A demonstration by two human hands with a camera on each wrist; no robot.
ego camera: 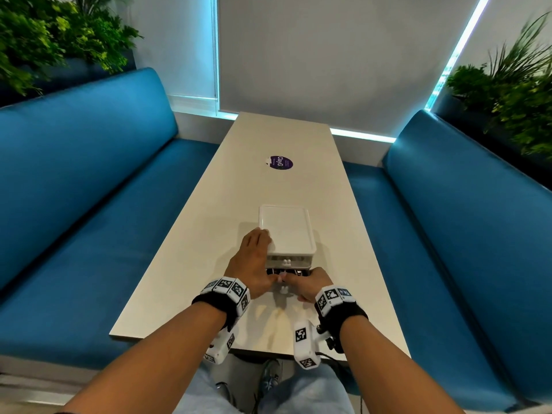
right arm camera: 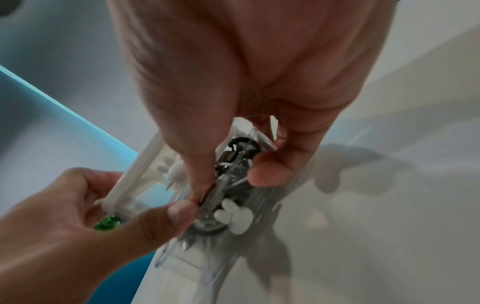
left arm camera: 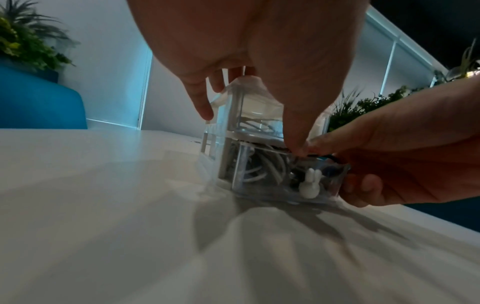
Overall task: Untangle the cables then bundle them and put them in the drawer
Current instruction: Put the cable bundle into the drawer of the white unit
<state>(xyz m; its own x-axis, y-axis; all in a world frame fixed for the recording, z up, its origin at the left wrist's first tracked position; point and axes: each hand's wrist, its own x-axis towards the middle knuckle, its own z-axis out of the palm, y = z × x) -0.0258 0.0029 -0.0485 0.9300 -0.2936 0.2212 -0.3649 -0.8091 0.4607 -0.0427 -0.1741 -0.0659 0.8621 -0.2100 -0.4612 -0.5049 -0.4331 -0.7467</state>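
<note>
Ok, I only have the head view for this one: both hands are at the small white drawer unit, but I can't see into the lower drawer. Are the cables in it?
Observer: Yes. The left wrist view shows white and dark cables piled inside the clear lower drawer, which is pulled partly out.
Operator: What is the left hand doing there?
Observer: The left hand spans the unit's side, and its thumb presses down on the cables at the drawer's top edge, tip to tip with the right thumb.
Operator: And the right hand?
Observer: The right hand grips the drawer's right end, with fingers curled round its front corner beside the rabbit-shaped knob.
</note>
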